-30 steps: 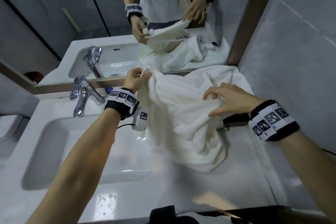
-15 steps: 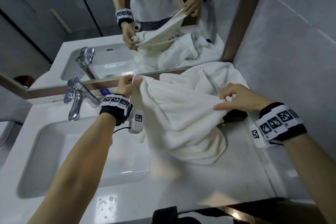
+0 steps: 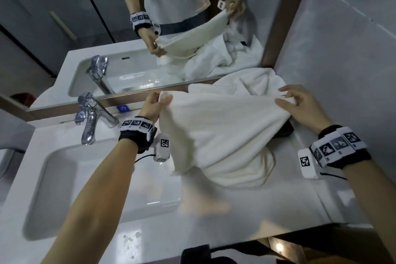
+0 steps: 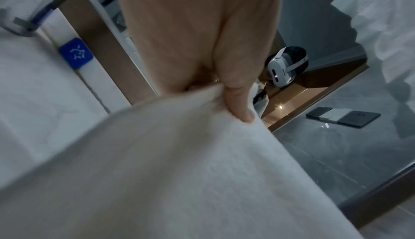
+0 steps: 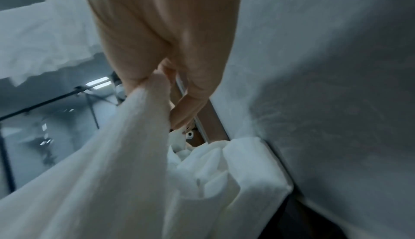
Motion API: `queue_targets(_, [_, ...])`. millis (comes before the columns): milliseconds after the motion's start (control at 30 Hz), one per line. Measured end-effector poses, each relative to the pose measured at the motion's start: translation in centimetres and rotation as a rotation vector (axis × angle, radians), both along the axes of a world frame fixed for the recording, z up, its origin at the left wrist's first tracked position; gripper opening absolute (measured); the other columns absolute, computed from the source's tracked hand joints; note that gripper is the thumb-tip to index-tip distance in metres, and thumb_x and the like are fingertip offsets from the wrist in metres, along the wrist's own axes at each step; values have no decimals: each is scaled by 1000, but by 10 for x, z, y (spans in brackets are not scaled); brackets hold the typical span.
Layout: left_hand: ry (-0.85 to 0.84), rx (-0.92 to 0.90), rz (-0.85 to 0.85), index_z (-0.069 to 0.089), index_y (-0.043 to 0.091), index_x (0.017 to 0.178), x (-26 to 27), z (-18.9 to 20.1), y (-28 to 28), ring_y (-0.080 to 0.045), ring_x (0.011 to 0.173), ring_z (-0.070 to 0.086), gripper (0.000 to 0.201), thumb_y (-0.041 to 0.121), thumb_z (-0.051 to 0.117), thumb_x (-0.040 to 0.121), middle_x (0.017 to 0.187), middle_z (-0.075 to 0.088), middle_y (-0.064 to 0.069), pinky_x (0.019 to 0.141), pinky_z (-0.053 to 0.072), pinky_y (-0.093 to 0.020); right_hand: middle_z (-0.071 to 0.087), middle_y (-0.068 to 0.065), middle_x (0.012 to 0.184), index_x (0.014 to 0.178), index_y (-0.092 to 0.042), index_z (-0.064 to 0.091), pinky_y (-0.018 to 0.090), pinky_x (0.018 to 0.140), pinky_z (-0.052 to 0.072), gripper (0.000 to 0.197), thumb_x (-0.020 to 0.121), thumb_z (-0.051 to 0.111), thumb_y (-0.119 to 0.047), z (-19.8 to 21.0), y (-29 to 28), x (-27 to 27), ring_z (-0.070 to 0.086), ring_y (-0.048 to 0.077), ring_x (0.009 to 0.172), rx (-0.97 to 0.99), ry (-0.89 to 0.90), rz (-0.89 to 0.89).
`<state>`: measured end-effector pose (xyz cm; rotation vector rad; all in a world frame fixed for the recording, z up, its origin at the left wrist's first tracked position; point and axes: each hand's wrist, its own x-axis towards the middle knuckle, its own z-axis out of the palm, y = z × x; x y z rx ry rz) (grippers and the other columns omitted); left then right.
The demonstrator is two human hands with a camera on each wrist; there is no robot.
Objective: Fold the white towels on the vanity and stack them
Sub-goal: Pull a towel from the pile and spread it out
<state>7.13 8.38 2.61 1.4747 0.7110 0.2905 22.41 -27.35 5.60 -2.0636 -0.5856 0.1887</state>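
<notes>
Barely begun: one towel [image 3: 216, 133] is pinched at its top edge by both hands' fingers [image 3: 166, 98], unfolded; nothing is stacked on the table [image 3: 150, 231].

Your arms are bare. Each wrist wears a black band [image 3: 137, 135] with white coded tags. A white camera [image 3: 162, 147] hangs below.

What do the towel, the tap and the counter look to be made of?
Towel: soft white terry-like cloth; it drapes in folds and looks nappy in the wrist views.
Tap: polished chrome-look metal, showing mirror-like reflections.
Counter: glossy white, perhaps ceramic or solid surface; it shows soft reflections, but the pictures leave the material open.
</notes>
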Motion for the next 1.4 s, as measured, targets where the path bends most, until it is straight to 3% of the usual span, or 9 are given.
queue_targets(133, [41,97,-188,55,-4,115,-1,-2,-9,-13,75,65,27,10,56,92,90,69,-2,63,52,-22,55,10,89,89,-6,50,16,60,40,18,87,63,-18,-11,-4,14,48,20,78,-104,-10,-183])
queue_targets(267, [138,294,-412,65,8,101,-5,-7,-26,8,59,63,18,22,58,92,75,70,12,51,47,-13,51,24,120,119,3,44,36,90,39,33,92,55,-13,-18,-1,18,51,34,108,-189,42,-304])
queue_targets(400, [81,349,-461,65,5,110,-10,-11,-38,-11,91,65,28,23,63,89,105,70,-5,81,53,-24,46,26,129,125,1,40,39,98,37,40,87,52,4,-23,-2,14,48,39,118,-326,40,-250])
queue_targets(500, [36,393,-428,67,-4,96,-11,-14,-47,-15,85,59,26,22,64,89,92,66,-8,77,48,-33,47,21,132,131,-5,42,43,104,38,54,81,55,10,-17,10,2,48,37,120,-302,-89,-137])
queue_targets(667, [-53,417,-309,67,10,73,-8,-10,-66,-8,70,60,20,28,75,78,73,65,4,68,46,-27,60,8,118,113,-7,61,12,91,36,30,84,68,-10,3,70,-34,54,22,112,-168,-159,362])
queue_targets(767, [-85,390,-258,63,18,83,-6,0,-74,-2,73,62,20,29,78,75,76,65,14,69,49,-20,62,1,114,110,-13,61,26,98,40,30,82,71,-21,6,102,-51,54,17,111,-154,-184,520])
queue_targets(867, [-89,356,-308,57,26,74,-9,6,-71,8,64,57,18,25,75,79,65,64,19,64,43,-11,65,0,102,97,-12,63,32,97,42,25,78,75,-23,1,118,-55,58,18,102,-100,-204,548])
queue_targets(1067, [-77,273,-362,54,-13,90,-22,10,-69,-23,82,49,70,50,72,65,88,52,-10,76,40,-40,51,-9,70,97,-19,62,19,74,39,24,77,75,-23,-9,124,-57,48,4,70,-32,1,521])
queue_targets(1400, [20,239,-366,56,-11,87,-30,-9,-70,-20,80,52,37,19,76,78,82,54,-11,73,42,-35,53,-5,69,123,-10,59,15,77,43,45,80,72,-8,-11,106,-42,51,6,70,-138,132,589])
